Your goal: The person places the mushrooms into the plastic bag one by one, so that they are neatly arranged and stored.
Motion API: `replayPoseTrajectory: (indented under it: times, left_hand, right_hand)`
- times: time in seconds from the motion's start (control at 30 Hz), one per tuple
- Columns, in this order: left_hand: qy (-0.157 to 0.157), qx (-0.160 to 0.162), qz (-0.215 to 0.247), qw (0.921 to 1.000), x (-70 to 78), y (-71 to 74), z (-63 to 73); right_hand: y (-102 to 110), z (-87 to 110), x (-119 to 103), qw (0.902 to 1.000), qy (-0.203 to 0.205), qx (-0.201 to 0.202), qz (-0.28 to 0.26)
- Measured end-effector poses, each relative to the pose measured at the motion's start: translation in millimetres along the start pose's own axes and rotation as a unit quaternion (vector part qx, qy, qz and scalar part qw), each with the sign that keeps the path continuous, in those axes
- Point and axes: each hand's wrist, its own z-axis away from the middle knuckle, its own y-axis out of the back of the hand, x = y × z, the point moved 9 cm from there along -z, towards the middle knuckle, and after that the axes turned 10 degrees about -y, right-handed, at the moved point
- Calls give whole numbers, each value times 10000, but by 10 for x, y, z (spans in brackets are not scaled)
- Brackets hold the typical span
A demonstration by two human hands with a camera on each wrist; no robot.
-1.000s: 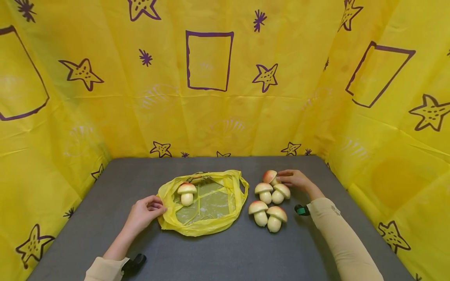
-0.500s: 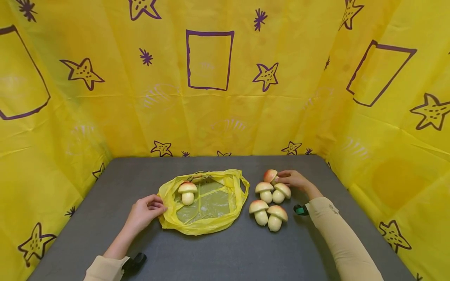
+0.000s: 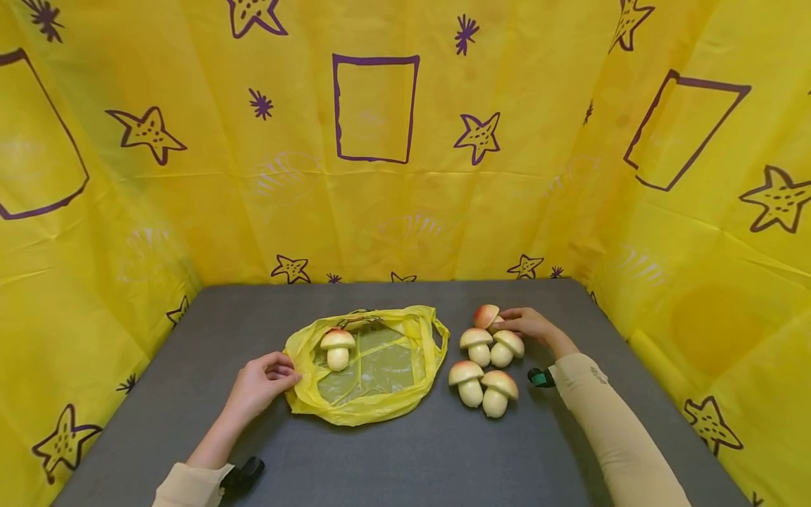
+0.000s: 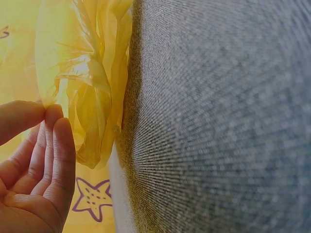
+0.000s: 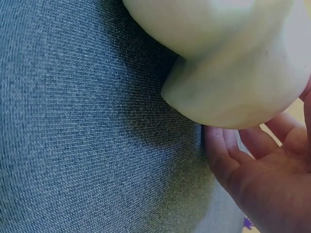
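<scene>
In the head view, my left hand (image 3: 258,386) pinches the left rim of a yellow plastic bag (image 3: 386,407), which lies with its mouth spread wide. The left wrist view shows thumb and fingertips meeting on the bag's thin film (image 4: 82,73). One toy mushroom (image 3: 338,339) with a reddish cap lies inside the bag, toward its left. My right hand (image 3: 533,327) holds the farthest mushroom (image 3: 486,317) of a group by its stem, at the group's back. In the right wrist view, a nearer pale mushroom (image 5: 238,92) hides part of the fingers.
Several more toy mushrooms (image 3: 466,384) lie close together on the dark grey table (image 3: 405,465), right of the bag. Yellow cloth walls (image 3: 405,211) with drawn starfish stand at the table's back and sides.
My right hand has shifted slightly left at the farthest mushroom's stem. The left hand keeps its place at the bag's rim, and the other mushrooms stay where they were.
</scene>
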Motion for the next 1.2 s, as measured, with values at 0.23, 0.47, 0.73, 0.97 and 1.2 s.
replayPoseTrajectory:
  times: [0.23,0.47,0.73,0.97,1.2]
  left_hand:
    - [-56,20,-10,10000,0,9,5]
    - [-74,46,4,10000,-6,8,11]
    - [-39,14,16,10000,-12,0,20]
    - [-26,-5,-37,10000,5,5,2]
    - [-22,-36,-113,9999,-17,0,-15]
  right_hand:
    - [-6,-7,-16,9999,42,-43,92]
    - [-20,-1,-23,9997,77,-165,173]
    - [17,9,-11,9999,33,93,117]
    - [51,27,6,9995,-43,226,-214]
    - [107,33,42,9969,-211,545,-529]
